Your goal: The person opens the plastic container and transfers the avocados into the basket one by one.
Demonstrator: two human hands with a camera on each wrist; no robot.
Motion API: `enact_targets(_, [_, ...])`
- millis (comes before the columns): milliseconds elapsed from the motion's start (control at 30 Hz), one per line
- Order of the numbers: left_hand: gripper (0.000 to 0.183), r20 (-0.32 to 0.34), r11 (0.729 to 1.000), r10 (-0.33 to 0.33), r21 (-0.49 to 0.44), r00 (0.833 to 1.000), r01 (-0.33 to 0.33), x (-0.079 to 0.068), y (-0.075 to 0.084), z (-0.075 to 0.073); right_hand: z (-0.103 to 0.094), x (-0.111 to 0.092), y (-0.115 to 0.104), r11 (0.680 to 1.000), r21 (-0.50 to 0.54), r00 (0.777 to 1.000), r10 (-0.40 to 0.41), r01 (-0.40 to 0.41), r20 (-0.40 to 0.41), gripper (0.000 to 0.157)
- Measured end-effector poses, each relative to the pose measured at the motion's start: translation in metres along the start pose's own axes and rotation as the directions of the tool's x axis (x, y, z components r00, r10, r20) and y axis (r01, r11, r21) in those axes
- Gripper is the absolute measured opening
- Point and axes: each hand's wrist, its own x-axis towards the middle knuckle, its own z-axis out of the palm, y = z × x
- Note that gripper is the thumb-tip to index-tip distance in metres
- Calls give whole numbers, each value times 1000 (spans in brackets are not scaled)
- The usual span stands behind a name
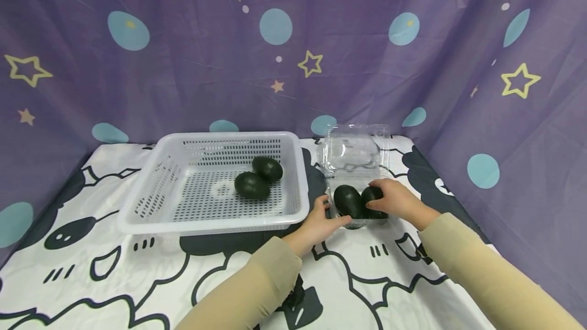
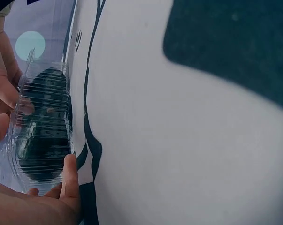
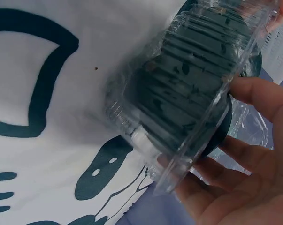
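A clear plastic clamshell box (image 1: 336, 218) stands on the right with its lid (image 1: 354, 153) raised at the back. Two dark green avocados lie side by side in it, the left avocado (image 1: 347, 201) and the right avocado (image 1: 372, 198). My right hand (image 1: 398, 198) grips the right avocado, fingers and thumb around it; the right wrist view shows this hand (image 3: 254, 164) at the box's rim. My left hand (image 1: 317, 224) touches the box's front left corner, thumb along the front and fingers at the left side. In the left wrist view, the left hand's thumb (image 2: 71, 176) looks straight.
A white perforated basket (image 1: 215, 225) stands left of the box, holding two more avocados, one in front (image 1: 252, 186) and one behind (image 1: 268, 168). Cartoon-print cloth (image 1: 367, 289) covers the table. A purple curtain (image 1: 183, 80) hangs behind and at the sides.
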Motion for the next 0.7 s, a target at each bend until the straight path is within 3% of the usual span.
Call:
enact_targets(300, [84,-12,1000,6,15,1000,-6,-4,2,3,10,3,-10,997,-62,997,42,-38,58,69])
enact_targets(700, [83,-20,1000,1,15,1000,-1,-6,2,3,9,0,-9,999,-29,999,37,-37,22,67])
